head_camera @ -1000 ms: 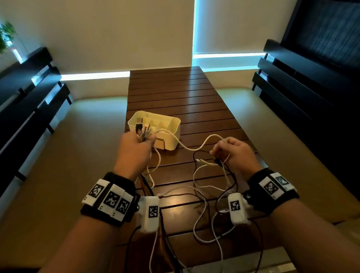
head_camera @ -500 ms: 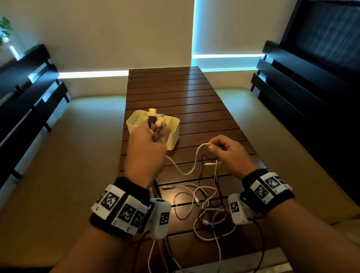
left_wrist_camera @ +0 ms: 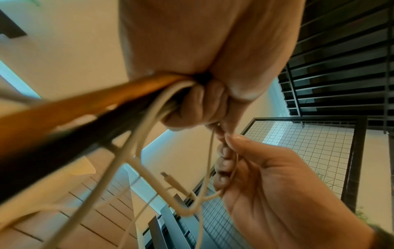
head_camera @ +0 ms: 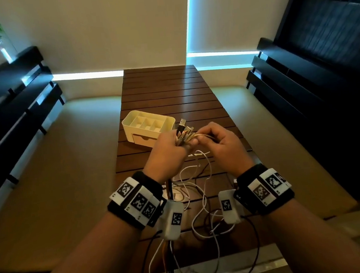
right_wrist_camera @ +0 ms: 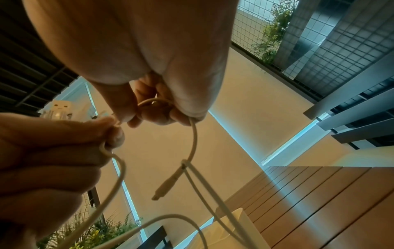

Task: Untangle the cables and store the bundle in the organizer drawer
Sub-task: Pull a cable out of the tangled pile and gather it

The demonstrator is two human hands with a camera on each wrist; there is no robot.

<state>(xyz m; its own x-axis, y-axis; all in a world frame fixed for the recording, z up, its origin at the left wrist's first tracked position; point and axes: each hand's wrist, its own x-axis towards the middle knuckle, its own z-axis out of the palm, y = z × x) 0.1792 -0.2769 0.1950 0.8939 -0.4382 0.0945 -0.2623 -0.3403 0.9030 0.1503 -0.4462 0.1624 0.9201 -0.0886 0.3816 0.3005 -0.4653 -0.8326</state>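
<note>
Now both hands together above the table (head_camera: 171, 90): left hand (head_camera: 167, 152) clamping the bunch of plugs (head_camera: 184, 131), right hand (head_camera: 222, 146), apart a moment ago, pinching a white cable (right_wrist_camera: 193, 141) beside it. Loose cables (head_camera: 200, 199) dangling below, still tangled. Organizer (head_camera: 148, 128) just beyond, drawer (head_camera: 143, 139) closed. Gathering, not storing yet.
</note>
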